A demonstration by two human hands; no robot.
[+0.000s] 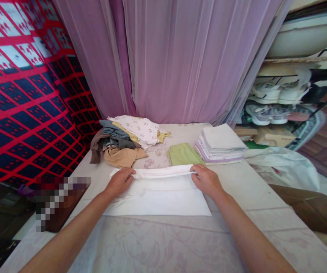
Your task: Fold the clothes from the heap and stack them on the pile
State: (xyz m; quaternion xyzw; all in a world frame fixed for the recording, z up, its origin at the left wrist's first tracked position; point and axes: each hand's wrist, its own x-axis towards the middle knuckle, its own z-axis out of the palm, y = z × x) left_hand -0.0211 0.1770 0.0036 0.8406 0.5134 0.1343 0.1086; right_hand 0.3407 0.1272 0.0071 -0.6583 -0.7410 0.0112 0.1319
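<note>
A white cloth garment (163, 199) lies spread on the covered surface in front of me, its far edge folded over into a band. My left hand (121, 181) pinches the left part of that band, and my right hand (206, 179) grips its right end. Just beyond the cloth sits a folded green garment (182, 153). To its right stands a stack of folded white and lilac cloths (222, 142). A loose heap of clothes (120, 138), grey, brown, tan and patterned pink, lies at the back left. The exact kind of white garment cannot be made out.
A purple curtain (186, 60) hangs behind the surface. On the right a rack holds shoes (280, 93) and a basin (308, 36), with a plastic bag (285, 165) and a brown box (308, 212) below. A red-and-dark checked cloth (32, 102) hangs at left.
</note>
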